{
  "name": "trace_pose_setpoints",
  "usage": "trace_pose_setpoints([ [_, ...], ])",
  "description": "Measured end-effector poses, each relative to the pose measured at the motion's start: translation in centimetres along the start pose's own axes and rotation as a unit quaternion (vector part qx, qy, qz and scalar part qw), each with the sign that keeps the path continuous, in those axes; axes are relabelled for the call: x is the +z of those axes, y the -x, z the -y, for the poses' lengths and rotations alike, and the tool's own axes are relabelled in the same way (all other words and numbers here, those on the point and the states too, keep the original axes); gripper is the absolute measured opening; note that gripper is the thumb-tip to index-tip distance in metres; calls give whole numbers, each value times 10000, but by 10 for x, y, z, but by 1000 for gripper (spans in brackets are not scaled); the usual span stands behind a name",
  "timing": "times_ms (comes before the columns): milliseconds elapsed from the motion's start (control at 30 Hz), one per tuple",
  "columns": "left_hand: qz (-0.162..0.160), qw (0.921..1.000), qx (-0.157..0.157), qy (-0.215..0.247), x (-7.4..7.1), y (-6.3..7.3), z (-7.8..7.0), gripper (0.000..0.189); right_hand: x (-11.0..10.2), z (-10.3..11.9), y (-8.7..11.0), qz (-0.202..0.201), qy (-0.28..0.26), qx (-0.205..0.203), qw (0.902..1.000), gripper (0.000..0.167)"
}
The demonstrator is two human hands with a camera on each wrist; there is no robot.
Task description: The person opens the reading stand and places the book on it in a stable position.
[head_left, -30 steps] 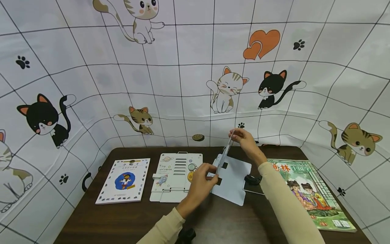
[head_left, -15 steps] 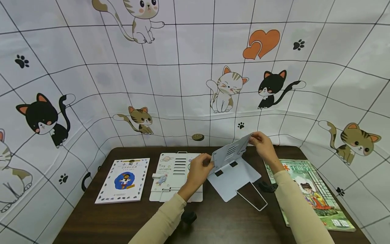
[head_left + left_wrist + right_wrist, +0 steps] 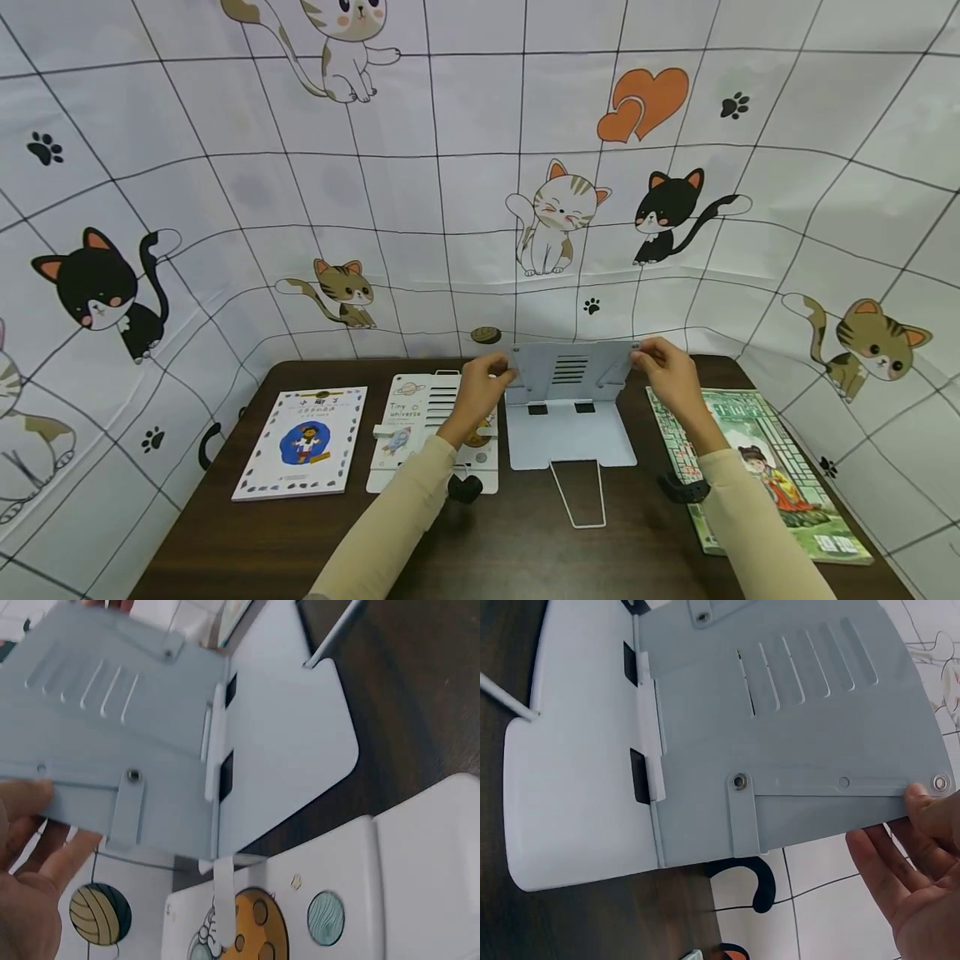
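A hinged metal book stand (image 3: pixel 570 433) stands unfolded, its plain grey-white side facing me. Its slotted panel (image 3: pixel 810 735) is raised, while the other panel lies low over the table with a wire loop (image 3: pixel 588 527) pointing toward me. My left hand (image 3: pixel 480 396) pinches the raised panel's left edge, thumb on the near face in the left wrist view. At the opposite edge my right hand (image 3: pixel 671 383) pinches the upper corner, the thumb (image 3: pixel 930 810) beside a rivet. Left of it lies a second book stand (image 3: pixel 401 408), printed "Tiny universe", partly hidden by my left hand and forearm.
A white book (image 3: pixel 303 442) with a blue round picture lies at the left of the dark table (image 3: pixel 225 550). At the right, a green illustrated magazine (image 3: pixel 795 483) is partly covered by my right forearm. A cat-printed sheet (image 3: pixel 480 192) hangs behind the table.
The held book stand has turned from nearly edge-on to squarely facing me, its wire loop swinging into view. My right hand has moved right and slightly down; my left has shifted slightly left and up.
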State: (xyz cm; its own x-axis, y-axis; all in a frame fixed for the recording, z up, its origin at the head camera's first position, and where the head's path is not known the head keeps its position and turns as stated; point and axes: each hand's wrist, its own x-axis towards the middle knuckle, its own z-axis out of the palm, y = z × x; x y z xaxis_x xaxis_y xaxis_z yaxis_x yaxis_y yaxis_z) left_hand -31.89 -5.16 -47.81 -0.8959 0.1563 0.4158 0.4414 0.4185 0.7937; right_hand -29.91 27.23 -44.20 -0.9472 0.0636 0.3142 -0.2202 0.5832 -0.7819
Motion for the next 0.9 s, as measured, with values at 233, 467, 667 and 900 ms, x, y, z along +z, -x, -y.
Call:
trace_pose_setpoints([
  [233, 172, 9989, -361, 226, -2, -5, 2, 6, -5, 5, 12, -39, 299, -172, 9994, 36],
  [467, 132, 9993, -275, 203, 0, -6, 2, 6, -1, 14, 42, -606, 400, -292, 9969, 23],
  [667, 118, 9996, -204, 149, 1, -6, 1, 6, 15, 17, 81, 1325, 712, -1418, 9784, 5],
  [900, 161, 9994, -256, 176, 0, -5, 4, 7, 43, 7, 119, 3484, 516, -2061, 9130, 11],
])
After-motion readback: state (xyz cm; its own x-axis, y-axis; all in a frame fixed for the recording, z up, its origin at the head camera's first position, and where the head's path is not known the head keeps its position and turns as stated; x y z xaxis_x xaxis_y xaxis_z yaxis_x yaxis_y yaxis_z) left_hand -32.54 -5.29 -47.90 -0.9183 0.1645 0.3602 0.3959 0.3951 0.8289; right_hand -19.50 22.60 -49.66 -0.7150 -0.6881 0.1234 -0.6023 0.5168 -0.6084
